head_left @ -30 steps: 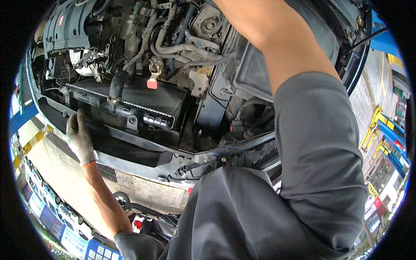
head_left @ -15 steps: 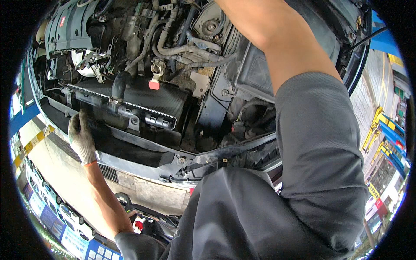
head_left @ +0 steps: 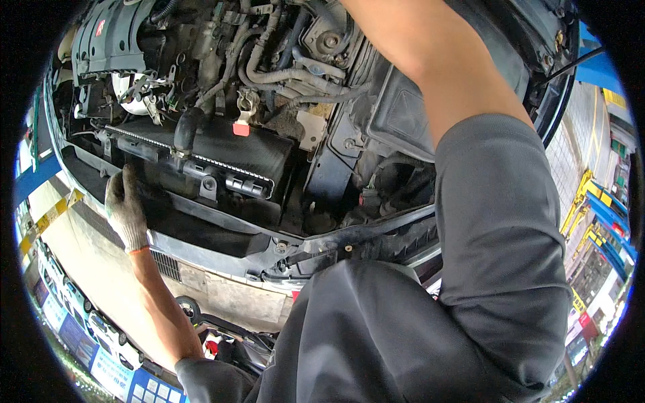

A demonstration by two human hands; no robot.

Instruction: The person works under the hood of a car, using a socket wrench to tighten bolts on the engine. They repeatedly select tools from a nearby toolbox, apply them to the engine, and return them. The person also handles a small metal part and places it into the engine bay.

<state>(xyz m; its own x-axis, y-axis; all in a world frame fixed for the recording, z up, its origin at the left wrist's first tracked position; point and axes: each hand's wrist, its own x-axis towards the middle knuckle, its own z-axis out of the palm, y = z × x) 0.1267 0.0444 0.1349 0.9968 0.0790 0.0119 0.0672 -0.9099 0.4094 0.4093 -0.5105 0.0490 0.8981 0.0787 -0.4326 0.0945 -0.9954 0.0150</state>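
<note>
In a light knitted work glove with an orange cuff edge, my left hand (head_left: 125, 209) lies on the front panel (head_left: 213, 243) of a car's open engine bay. Its fingers are stretched out and point toward the radiator (head_left: 228, 158); I see nothing held in it. The fingertips rest by the panel's inner edge. A black hose (head_left: 187, 129) joins the top of the radiator. My right arm (head_left: 463, 74) reaches up over the right side of the bay, past a black box cover (head_left: 403, 111). The right hand is beyond the upper edge of the picture.
A grey engine cover (head_left: 111, 37) is at the far left. Several hoses (head_left: 289, 77) cross the middle, near a red tag (head_left: 241, 129). A thin prop rod (head_left: 571, 60) stands at the right. Yellow and blue lift parts (head_left: 591, 201) are beyond.
The view has shifted very slightly. My left hand stays on the front panel, and my right arm is still stretched over the bay with little visible change.
</note>
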